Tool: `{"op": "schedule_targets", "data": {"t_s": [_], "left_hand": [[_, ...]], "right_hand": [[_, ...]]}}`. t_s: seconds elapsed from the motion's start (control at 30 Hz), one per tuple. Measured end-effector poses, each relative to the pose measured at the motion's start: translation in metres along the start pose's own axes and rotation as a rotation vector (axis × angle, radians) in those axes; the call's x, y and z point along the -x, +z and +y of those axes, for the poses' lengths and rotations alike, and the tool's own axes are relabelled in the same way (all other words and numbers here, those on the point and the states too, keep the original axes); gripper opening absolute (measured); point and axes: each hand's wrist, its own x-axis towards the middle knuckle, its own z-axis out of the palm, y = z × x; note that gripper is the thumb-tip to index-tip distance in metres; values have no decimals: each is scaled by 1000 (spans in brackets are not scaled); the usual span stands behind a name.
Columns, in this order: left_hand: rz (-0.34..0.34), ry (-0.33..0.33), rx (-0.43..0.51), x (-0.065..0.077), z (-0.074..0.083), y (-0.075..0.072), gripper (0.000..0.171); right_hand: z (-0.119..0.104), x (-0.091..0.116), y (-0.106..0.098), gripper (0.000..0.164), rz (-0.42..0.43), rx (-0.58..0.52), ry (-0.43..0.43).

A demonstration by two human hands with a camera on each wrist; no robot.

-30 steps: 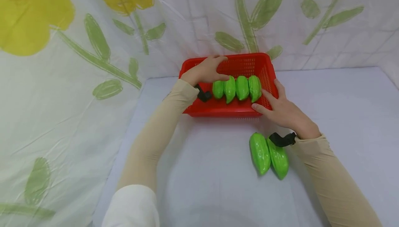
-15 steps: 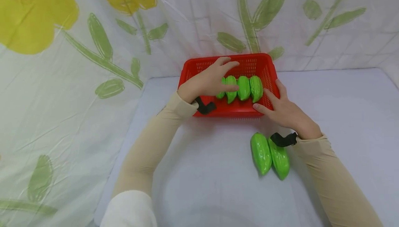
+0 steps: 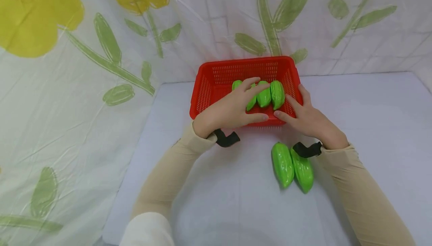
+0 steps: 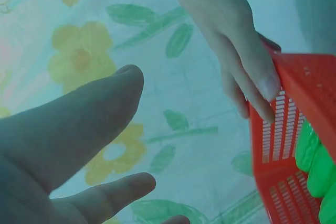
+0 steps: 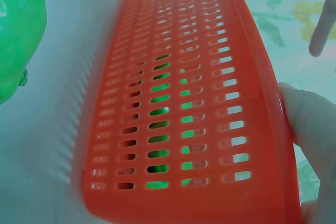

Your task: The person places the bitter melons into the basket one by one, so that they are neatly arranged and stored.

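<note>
My left hand (image 3: 233,107) is held over the front of a red slotted plastic basket (image 3: 201,94), fingers spread and thumb apart, holding nothing. In the left wrist view its thumb (image 4: 100,106) also stands free. My right hand (image 3: 310,121) grips the basket's front right corner, its thumb (image 5: 302,116) at the rim in the right wrist view. Inside the basket, several glossy green pepper-shaped vegetables (image 3: 278,95) lie side by side, partly hidden by my left hand. Two more, a left one (image 3: 282,165) and a right one (image 3: 303,173), lie together on the table before the basket.
The basket stands at the back of a white-covered table (image 3: 236,193), close to a hanging cloth (image 3: 209,21) printed with yellow flowers and green leaves. More of this cloth covers the left side. A black wrist strap (image 3: 307,150) overhangs the right loose vegetable.
My left hand has moved from the basket's back left toward its front, uncovering the left end and covering the middle of the row. My right hand has stayed on the corner.
</note>
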Motion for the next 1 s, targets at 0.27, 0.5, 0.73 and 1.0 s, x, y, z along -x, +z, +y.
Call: {"op": "schedule_targets", "data": {"t_s": [0.27,0.5,0.73,1.0], "left_hand": [[14,0,19,19,15,29,83],[88,37,67,35,28,58,80],[112,30,51,43,35,86,79],[28,-45,108,41,36,117,79]], "right_hand": [[2,-2,1,100,10,6,-7],[2,-3,2,98,18,15,-14],[0,-2,1,97,18,9,-7],[0,0,1,98,15,10,-9]]}}
